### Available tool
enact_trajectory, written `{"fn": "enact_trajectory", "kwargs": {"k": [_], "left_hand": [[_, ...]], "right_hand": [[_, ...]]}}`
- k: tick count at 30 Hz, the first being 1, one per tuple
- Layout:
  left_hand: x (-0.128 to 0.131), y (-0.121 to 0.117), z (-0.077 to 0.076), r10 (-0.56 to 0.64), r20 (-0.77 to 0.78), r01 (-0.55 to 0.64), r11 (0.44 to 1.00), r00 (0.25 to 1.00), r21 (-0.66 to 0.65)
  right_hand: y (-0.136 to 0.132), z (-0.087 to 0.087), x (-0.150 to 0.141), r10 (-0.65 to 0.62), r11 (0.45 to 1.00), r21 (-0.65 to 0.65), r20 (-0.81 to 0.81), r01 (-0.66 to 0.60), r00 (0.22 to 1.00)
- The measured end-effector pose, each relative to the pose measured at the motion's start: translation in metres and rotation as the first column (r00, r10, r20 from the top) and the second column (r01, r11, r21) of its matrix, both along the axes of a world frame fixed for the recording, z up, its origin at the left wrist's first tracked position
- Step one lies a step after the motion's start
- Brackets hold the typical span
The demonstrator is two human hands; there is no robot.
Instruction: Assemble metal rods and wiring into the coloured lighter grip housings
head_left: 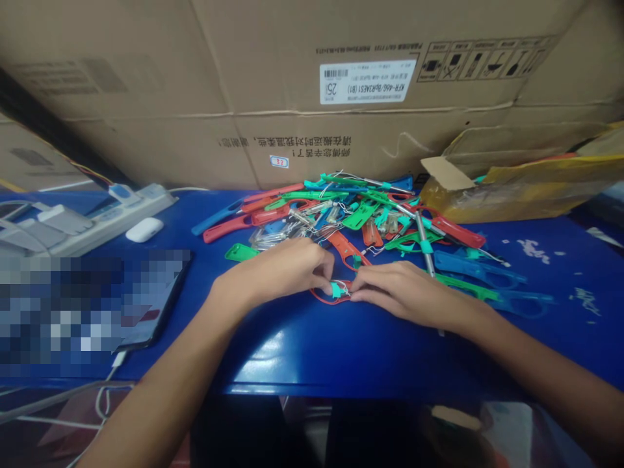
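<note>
A red lighter handle shell (335, 299) lies low over the blue table, with a teal trigger piece (336, 290) and thin white wires (342, 285) in it. My left hand (297, 263) is closed in a pinch at the shell's left side, fingertips at the teal piece. From the right, my right hand (402, 292) pinches the shell's other end by the wires. Just behind both hands spreads a heap of red, green and blue lighter shells (361, 214), with metal tubes, clear fuel tanks and wires. My fingers partly hide the held shell.
A large cardboard box (292, 78) forms a wall behind the blue table (273, 357). An open, taped carton (526, 188) stands back right. On the left are a power strip (117, 218), a white earphone case (144, 229) and a device with a dark edge (160, 312) on a cable.
</note>
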State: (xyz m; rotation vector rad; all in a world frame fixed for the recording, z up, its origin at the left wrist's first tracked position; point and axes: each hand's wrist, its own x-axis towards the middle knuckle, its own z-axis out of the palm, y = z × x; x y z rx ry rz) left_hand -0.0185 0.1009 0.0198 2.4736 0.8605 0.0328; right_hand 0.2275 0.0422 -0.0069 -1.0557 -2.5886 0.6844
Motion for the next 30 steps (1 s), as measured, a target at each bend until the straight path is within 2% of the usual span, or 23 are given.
{"fn": "enact_trajectory", "kwargs": {"k": [3, 7, 12, 21, 30], "left_hand": [[-0.0008, 0.0006, -0.0009, 0.003, 0.007, -0.004, 1.0, 1.0, 0.008], [-0.0011, 0.0015, -0.0034, -0.05, 0.032, 0.049, 0.998, 0.998, 0.037], [-0.0002, 0.0014, -0.004, -0.083, 0.038, 0.081, 0.996, 0.996, 0.041], [-0.0023, 0.0008, -0.0011, -0.089, 0.046, 0.088, 0.996, 0.995, 0.032], [-0.0045, 0.0028, -0.0029, -0.094, 0.072, 0.093, 0.996, 0.993, 0.016]], "right_hand": [[0.0004, -0.0003, -0.0013, -0.008, 1.0, -0.03, -0.015, 0.008, 1.0], [0.0012, 0.001, -0.0015, -0.015, 0.999, -0.049, -0.011, 0.015, 1.0], [0.0029, 0.0024, 0.0015, 0.019, 0.999, -0.033, -0.003, -0.019, 1.0], [0.002, 0.0023, -0.001, 0.001, 0.999, -0.036, -0.021, -0.002, 1.0], [0.0026, -0.0051, -0.0013, -0.025, 0.999, -0.024, -0.036, 0.024, 0.999]]}}
